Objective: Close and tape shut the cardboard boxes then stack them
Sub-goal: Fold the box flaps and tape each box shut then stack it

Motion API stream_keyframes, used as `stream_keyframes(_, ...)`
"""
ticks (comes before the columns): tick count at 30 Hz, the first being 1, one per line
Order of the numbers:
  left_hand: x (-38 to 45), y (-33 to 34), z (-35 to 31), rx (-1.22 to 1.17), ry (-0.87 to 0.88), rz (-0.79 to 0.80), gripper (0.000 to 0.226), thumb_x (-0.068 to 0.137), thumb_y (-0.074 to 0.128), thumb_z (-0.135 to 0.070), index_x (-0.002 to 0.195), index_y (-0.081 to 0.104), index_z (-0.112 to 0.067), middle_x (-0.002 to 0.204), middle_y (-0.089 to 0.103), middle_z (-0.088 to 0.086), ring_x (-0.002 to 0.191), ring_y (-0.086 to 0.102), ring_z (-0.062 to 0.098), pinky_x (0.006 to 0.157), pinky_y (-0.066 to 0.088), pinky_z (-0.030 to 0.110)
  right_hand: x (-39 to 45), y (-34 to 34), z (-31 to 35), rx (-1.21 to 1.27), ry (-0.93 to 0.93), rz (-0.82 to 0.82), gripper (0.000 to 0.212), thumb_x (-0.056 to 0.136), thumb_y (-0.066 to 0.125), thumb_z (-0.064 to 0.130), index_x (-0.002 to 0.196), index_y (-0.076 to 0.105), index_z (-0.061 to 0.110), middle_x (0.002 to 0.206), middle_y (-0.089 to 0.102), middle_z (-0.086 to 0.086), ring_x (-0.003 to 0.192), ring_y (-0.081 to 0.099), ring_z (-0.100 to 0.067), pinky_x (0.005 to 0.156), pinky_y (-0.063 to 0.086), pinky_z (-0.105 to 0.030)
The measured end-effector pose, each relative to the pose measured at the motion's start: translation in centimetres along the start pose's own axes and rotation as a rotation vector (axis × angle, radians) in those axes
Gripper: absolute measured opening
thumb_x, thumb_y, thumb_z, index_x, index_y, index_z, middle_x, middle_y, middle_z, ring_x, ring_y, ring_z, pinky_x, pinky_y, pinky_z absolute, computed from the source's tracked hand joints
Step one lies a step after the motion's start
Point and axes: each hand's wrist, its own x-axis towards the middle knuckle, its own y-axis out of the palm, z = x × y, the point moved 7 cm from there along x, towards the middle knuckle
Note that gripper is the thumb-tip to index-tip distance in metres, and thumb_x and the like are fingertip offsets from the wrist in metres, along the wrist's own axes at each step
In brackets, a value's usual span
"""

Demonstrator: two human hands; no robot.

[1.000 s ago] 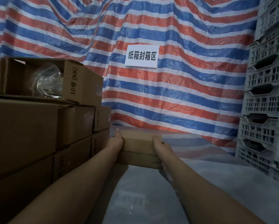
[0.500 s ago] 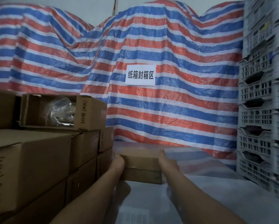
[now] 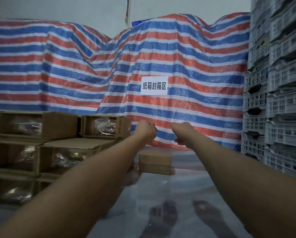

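Note:
Two small closed cardboard boxes (image 3: 155,162) sit stacked one on the other at the far end of the table (image 3: 161,194), against the striped tarp. My left hand (image 3: 146,129) and my right hand (image 3: 182,132) hover above and in front of that stack, apart from it, with fingers loosely curled and nothing in them. To the left stands a pile of open cardboard boxes (image 3: 58,152) lying on their sides, with plastic-wrapped contents showing inside.
A red, white and blue striped tarp (image 3: 178,57) hangs behind the table with a white paper sign (image 3: 154,85) on it. Stacked grey plastic crates (image 3: 277,100) stand tall along the right edge. The glossy table top reflects my arms.
Both hands have let go of the top small box and lifted off the stack. The view has tilted up and back, showing more of the open boxes on the left.

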Motion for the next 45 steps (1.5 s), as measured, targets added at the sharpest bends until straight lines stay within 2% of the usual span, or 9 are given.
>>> stream_keyframes(2, -1.5, -2.8, -3.1, 0.072, 0.033, -0.051, 0.032, 0.104, 0.041, -0.024, 0.092, 0.062, -0.003, 0.091, 0.064, 0.013, 0.085, 0.064, 0.028, 0.077, 0.055, 0.036, -2.6, -0.6, 2.9, 0.019, -0.03, 0.015, 0.017, 0.096, 0.049, 0.018, 0.082, 0.046, 0.01, 0.072, 0.043, -0.007, 0.056, 0.044, -0.019, 0.045, 0.04, -0.021)
stream_keyframes(7, -4.6, -9.3, -7.8, 0.172, 0.106, -0.084, 0.041, 0.102, 0.045, -0.029, 0.083, 0.069, -0.002, 0.065, 0.066, 0.004, 0.053, 0.059, 0.015, 0.051, 0.045, 0.023, -8.1, -0.9, 7.8, 0.02, -0.117, 0.072, 0.019, 0.095, 0.045, 0.012, 0.077, 0.04, 0.012, 0.062, 0.025, -0.002, 0.051, 0.021, -0.017, 0.041, 0.025, -0.021)
stream_keyframes(17, -8.0, -18.1, -10.9, 0.118, 0.205, -0.128, 0.015, 0.088, 0.072, -0.021, 0.08, 0.071, -0.008, 0.073, 0.073, -0.004, 0.042, 0.059, 0.002, 0.037, 0.041, 0.014, -13.3, -1.6, 14.0, -0.007, -0.298, 0.161, 0.01, 0.097, 0.045, 0.015, 0.089, 0.049, 0.012, 0.06, 0.035, -0.002, 0.046, 0.029, -0.014, 0.049, 0.033, -0.025)
stream_keyframes(21, -8.4, -19.4, -11.0, 0.063, 0.218, -0.124, 0.037, 0.102, 0.05, -0.033, 0.083, 0.069, -0.008, 0.077, 0.075, 0.003, 0.048, 0.061, 0.011, 0.046, 0.046, 0.02, -13.5, -1.1, 14.8, -0.033, -0.312, 0.155, 0.027, 0.1, 0.048, 0.021, 0.079, 0.056, 0.006, 0.07, 0.057, -0.009, 0.06, 0.054, -0.021, 0.062, 0.048, -0.03)
stream_keyframes(24, -8.1, -20.5, -10.7, 0.097, 0.201, -0.139, 0.05, 0.105, 0.039, -0.038, 0.078, 0.067, -0.007, 0.071, 0.074, 0.006, 0.046, 0.061, 0.016, 0.047, 0.045, 0.023, -13.1, -0.1, 15.3, -0.111, -0.328, 0.158, 0.028, 0.101, 0.047, 0.026, 0.09, 0.063, 0.006, 0.096, 0.069, -0.012, 0.082, 0.062, -0.022, 0.067, 0.046, -0.028)
stream_keyframes(30, -6.2, -23.8, -8.8, 0.272, 0.256, -0.233, 0.025, 0.096, 0.062, -0.026, 0.083, 0.07, -0.007, 0.078, 0.072, 0.004, 0.06, 0.067, 0.018, 0.051, 0.049, 0.024, -11.4, 3.4, 16.2, -0.184, -0.378, 0.182, 0.038, 0.101, 0.049, 0.028, 0.128, 0.056, 0.002, 0.138, 0.05, -0.013, 0.108, 0.054, -0.021, 0.095, 0.044, -0.043)
stream_keyframes(35, -3.5, -26.3, -5.7, 0.441, 0.184, -0.355, 0.054, 0.103, 0.039, -0.045, 0.081, 0.066, -0.003, 0.073, 0.065, 0.013, 0.059, 0.058, 0.022, 0.056, 0.05, 0.031, -8.4, 6.7, 17.4, -0.346, -0.45, 0.146, 0.045, 0.099, 0.05, 0.037, 0.132, 0.05, 0.006, 0.131, 0.054, -0.013, 0.104, 0.054, -0.024, 0.084, 0.043, -0.037)
stream_keyframes(38, -1.6, -27.2, -3.9, 0.509, 0.124, -0.401, 0.072, 0.1, 0.027, -0.059, 0.076, 0.064, -0.002, 0.07, 0.065, 0.013, 0.061, 0.062, 0.024, 0.064, 0.054, 0.036, -6.2, 8.7, 17.8, -0.404, -0.457, 0.13, 0.067, 0.098, 0.052, 0.04, 0.153, 0.032, 0.007, 0.153, 0.041, -0.014, 0.13, 0.048, -0.032, 0.087, 0.039, -0.035)
stream_keyframes(45, 4.8, -26.6, 0.6, 0.696, 0.198, -0.323, 0.016, 0.097, 0.059, -0.02, 0.098, 0.067, -0.006, 0.095, 0.067, 0.005, 0.08, 0.065, 0.019, 0.074, 0.058, 0.036, -0.8, 15.6, 16.0, -0.601, -0.492, 0.113, 0.065, 0.093, 0.06, 0.045, 0.145, 0.041, 0.012, 0.144, 0.049, -0.012, 0.129, 0.049, -0.034, 0.106, 0.043, -0.044)
